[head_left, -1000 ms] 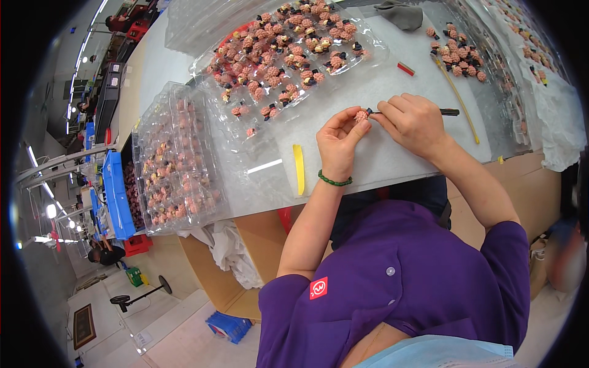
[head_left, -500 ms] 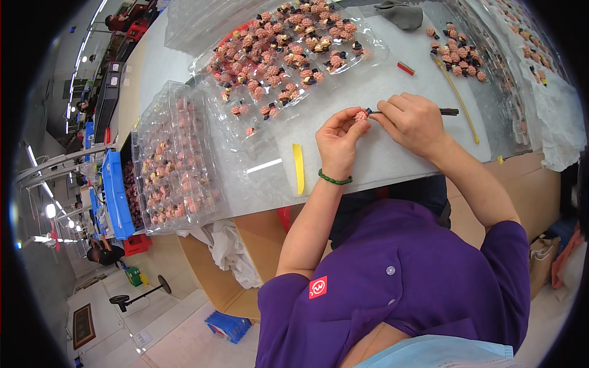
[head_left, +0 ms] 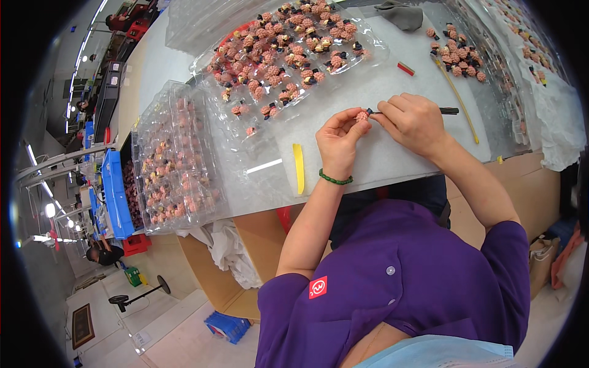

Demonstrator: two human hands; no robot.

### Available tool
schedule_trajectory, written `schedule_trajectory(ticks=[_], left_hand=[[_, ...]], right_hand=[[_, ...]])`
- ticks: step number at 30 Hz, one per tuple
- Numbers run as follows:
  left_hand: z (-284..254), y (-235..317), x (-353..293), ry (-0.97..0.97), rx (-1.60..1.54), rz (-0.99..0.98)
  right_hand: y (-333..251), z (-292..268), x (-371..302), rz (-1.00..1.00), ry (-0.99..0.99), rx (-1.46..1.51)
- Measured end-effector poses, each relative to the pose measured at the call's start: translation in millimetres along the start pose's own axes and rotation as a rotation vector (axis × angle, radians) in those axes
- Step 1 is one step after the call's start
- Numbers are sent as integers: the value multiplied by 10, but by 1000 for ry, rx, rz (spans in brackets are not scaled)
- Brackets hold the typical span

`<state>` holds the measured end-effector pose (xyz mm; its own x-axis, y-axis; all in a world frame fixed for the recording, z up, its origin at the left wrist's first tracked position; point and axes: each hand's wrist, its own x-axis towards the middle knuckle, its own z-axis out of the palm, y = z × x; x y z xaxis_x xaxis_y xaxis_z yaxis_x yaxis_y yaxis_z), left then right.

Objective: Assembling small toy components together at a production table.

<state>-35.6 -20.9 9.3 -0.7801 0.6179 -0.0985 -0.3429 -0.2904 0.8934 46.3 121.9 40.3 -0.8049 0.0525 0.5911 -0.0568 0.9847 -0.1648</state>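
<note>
My left hand (head_left: pixel 341 136) pinches a small pink, bumpy figurine piece (head_left: pixel 362 116) with a dark blue part at its top. Against that dark part rests the tip of a slim black tool (head_left: pixel 449 111), closed in my right hand (head_left: pixel 412 122); its back end sticks out to the right, and its exact kind is hidden by my fingers. Both hands are close together above the pale work mat (head_left: pixel 392 156). Beyond them, a clear plastic tray (head_left: pixel 362 69) carries many similar pink, dark and cream pieces.
A pile of pink pieces (head_left: pixel 461 56) lies at the back right, beside a thin yellow stick (head_left: pixel 459 98). A red strip (head_left: pixel 405 69), a grey cloth (head_left: pixel 400 15) and a yellow strip (head_left: pixel 298 169) are on the table. At left are filled clear trays (head_left: pixel 178 153) and a blue bin (head_left: pixel 115 193).
</note>
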Motion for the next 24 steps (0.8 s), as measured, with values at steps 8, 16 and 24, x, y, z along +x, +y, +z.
schedule_trajectory(ticks=[8,16,24], left_hand=[[-4,-2,1,-8,-3,0],[2,-4,-4,-2,-6,5],[11,2,-5,16,3,1]], right_hand=[[-1,-2,2,23,-36,19],[0,-7,1,3,-9,-3],[9,9,0,-10,22,0]])
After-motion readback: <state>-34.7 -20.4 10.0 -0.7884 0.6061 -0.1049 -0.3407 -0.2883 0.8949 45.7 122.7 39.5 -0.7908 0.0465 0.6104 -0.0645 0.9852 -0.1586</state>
